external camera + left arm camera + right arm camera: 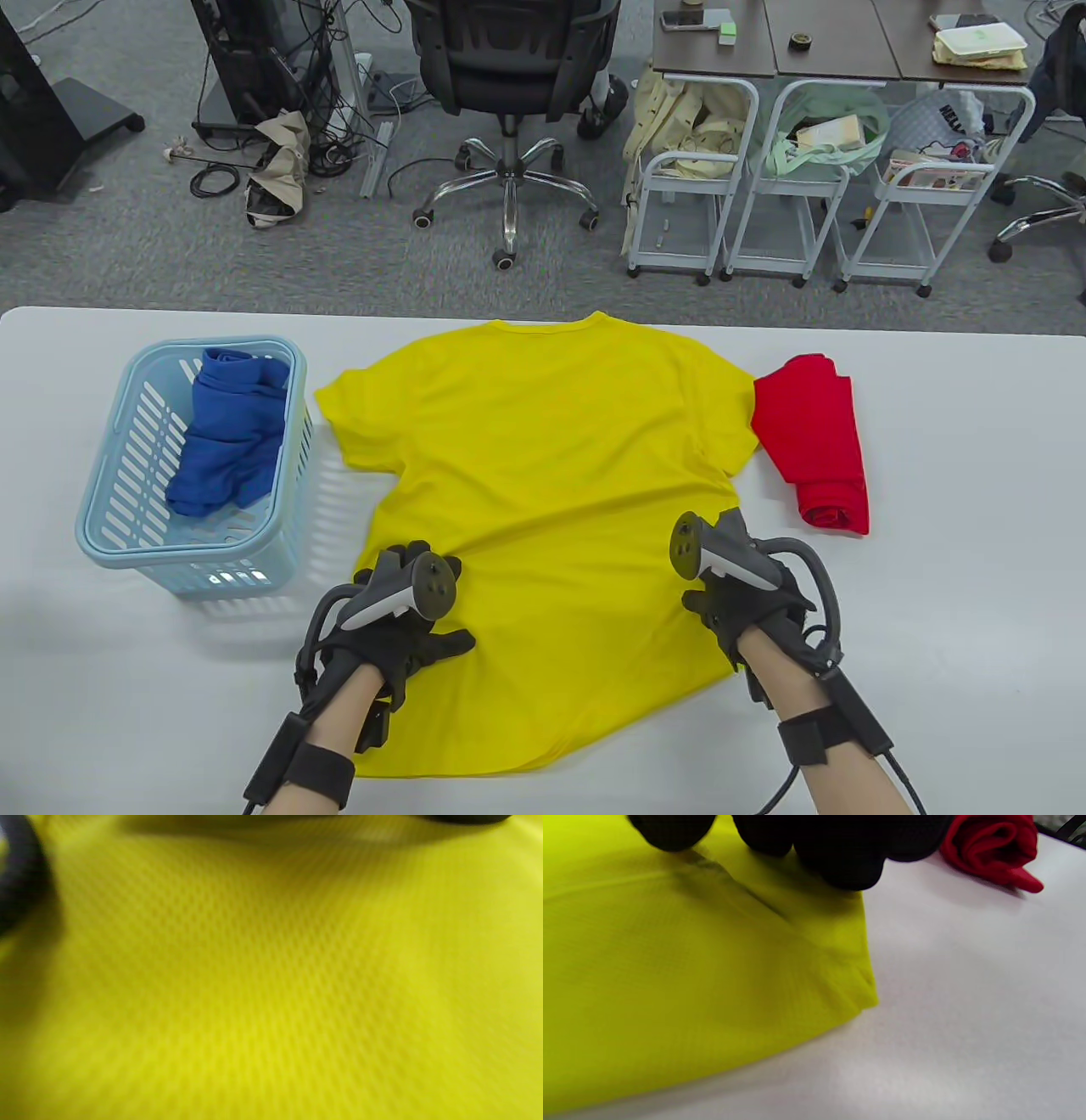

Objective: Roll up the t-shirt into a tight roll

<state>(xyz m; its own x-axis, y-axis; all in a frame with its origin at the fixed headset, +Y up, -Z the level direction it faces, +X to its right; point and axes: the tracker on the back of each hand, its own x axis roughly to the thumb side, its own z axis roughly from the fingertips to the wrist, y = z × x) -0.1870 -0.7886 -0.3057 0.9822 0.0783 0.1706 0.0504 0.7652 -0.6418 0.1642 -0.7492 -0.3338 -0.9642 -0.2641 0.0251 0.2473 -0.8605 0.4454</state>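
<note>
A yellow t-shirt [551, 441] lies spread flat on the white table [959, 552], collar at the far side and hem toward me. My left hand [416, 637] rests on its lower left part, thumb stretched out to the right; the tracker hides the fingers. The left wrist view is filled with blurred yellow t-shirt fabric [271, 984]. My right hand [738, 607] rests on the shirt's right side edge. In the right wrist view its fingertips [840, 866] press down on the yellow t-shirt [670, 963] just inside that edge, and a crease runs from them.
A rolled red shirt [819, 441] [992, 844] lies just right of the yellow sleeve. A light blue basket [110, 543] with a crumpled blue shirt [229, 433] stands at the left. Beyond the table are an office chair [509, 76] and carts.
</note>
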